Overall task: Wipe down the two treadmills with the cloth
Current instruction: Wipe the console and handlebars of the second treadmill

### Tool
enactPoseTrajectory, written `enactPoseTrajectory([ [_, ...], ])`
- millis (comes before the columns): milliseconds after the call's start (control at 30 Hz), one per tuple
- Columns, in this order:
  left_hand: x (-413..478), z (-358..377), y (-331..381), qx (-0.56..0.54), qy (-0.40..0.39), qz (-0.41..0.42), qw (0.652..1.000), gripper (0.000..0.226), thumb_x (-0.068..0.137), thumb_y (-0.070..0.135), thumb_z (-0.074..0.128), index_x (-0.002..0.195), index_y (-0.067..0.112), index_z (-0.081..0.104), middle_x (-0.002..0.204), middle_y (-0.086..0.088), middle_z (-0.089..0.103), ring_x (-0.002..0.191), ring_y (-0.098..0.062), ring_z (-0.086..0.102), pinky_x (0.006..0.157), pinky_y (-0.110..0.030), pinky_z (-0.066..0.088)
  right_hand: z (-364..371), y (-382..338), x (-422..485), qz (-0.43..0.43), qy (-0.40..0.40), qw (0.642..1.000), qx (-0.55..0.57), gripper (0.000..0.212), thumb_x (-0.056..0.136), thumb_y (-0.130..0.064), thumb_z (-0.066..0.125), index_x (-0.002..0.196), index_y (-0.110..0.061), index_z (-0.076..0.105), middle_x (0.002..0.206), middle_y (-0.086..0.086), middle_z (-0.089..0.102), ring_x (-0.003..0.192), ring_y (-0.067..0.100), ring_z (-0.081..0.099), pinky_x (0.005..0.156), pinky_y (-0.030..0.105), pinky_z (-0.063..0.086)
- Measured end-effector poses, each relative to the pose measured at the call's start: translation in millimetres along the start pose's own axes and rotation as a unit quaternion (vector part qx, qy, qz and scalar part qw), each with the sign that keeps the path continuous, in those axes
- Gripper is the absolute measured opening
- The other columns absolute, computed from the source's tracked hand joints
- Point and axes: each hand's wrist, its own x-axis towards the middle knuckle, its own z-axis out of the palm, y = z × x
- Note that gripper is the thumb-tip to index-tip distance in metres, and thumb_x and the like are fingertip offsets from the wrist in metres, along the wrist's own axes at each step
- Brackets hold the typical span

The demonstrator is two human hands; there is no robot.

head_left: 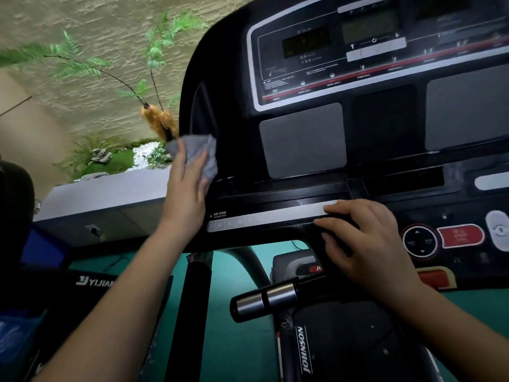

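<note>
A black treadmill console (358,128) fills the upper right, with dark displays, grey speaker panels and a silver button strip (264,217). My left hand (187,194) presses a crumpled grey cloth (201,153) against the console's left edge. My right hand (366,244) rests flat on the lower front bar of the console, fingers spread, holding nothing. A second black machine marked YUJIA (93,282) stands at the lower left.
A red stop button (460,235) and a round control pad (420,241) sit right of my right hand. A metal-sleeved handlebar grip (264,300) juts out below. Green floor, a grey ledge (110,199) and fern plants (154,51) lie behind.
</note>
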Motion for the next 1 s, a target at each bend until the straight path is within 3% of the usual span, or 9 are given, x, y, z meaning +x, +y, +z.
enactPoseTrajectory([
  [100,-45.7,8.7,-1.3,-0.003,0.014,-0.046,0.999,0.045,0.101,0.015,0.037,0.146,0.021,0.037,0.159,-0.002,0.015,0.143,-0.007,0.011,0.117,-0.033,0.018,0.7,-1.3,1.5,0.0,0.003,1.0,-0.001,0.017,0.082,-0.017,0.067,0.098,-0.015,0.074,0.107,0.005,0.066,0.101,0.026,0.059,0.092,0.037,0.039],
  [200,-63.7,20.6,6.5,0.043,0.01,-0.025,0.999,0.045,0.099,0.018,0.038,0.144,0.014,0.038,0.151,-0.009,0.032,0.142,-0.026,0.024,0.116,-0.045,0.022,3.2,-0.7,0.6,0.005,0.006,1.0,-0.007,0.017,0.082,-0.017,0.067,0.097,-0.015,0.074,0.106,0.005,0.066,0.1,0.027,0.059,0.091,0.037,0.041],
  [267,-66.8,28.0,19.2,0.046,0.011,0.001,0.999,0.046,0.098,0.02,0.037,0.143,0.013,0.038,0.145,-0.013,0.038,0.137,-0.031,0.029,0.115,-0.046,0.023,3.0,-3.1,-0.3,0.012,0.006,1.0,-0.013,0.017,0.081,-0.017,0.067,0.096,-0.016,0.074,0.106,0.005,0.066,0.1,0.026,0.059,0.091,0.038,0.041],
  [533,-65.4,41.7,47.8,0.073,0.003,0.08,0.994,0.046,0.096,0.027,0.035,0.141,0.016,0.042,0.139,-0.017,0.043,0.131,-0.037,0.034,0.11,-0.053,0.027,-9.8,-16.8,-3.2,0.069,-0.023,0.997,-0.005,0.023,0.079,-0.015,0.066,0.101,-0.014,0.072,0.115,0.009,0.061,0.109,0.027,0.055,0.096,0.04,0.04],
  [733,-67.0,45.8,55.7,0.041,0.012,0.061,0.997,0.047,0.095,0.028,0.035,0.14,0.016,0.043,0.139,-0.017,0.042,0.133,-0.038,0.03,0.111,-0.053,0.022,-50.2,11.8,-40.1,0.252,0.113,0.958,-0.078,0.026,0.078,-0.018,0.067,0.104,-0.017,0.07,0.121,0.01,0.054,0.109,0.026,0.05,0.097,0.045,0.04],
  [833,-71.2,50.9,63.9,0.032,0.027,0.063,0.997,0.046,0.095,0.025,0.036,0.139,0.013,0.045,0.138,-0.018,0.043,0.132,-0.037,0.03,0.11,-0.053,0.023,-70.7,40.9,-64.0,0.327,0.088,0.936,-0.1,0.032,0.079,-0.025,0.066,0.11,-0.017,0.065,0.126,0.009,0.051,0.117,0.028,0.046,0.101,0.045,0.038],
  [1000,-71.0,67.2,98.1,0.042,0.018,0.088,0.995,0.048,0.097,0.033,0.029,0.14,0.016,0.043,0.142,-0.016,0.042,0.135,-0.034,0.029,0.113,-0.048,0.02,-81.4,66.3,-81.9,0.291,0.031,0.952,-0.091,0.044,0.077,-0.023,0.076,0.118,-0.013,0.064,0.125,0.009,0.051,0.117,0.026,0.045,0.101,0.049,0.039],
])
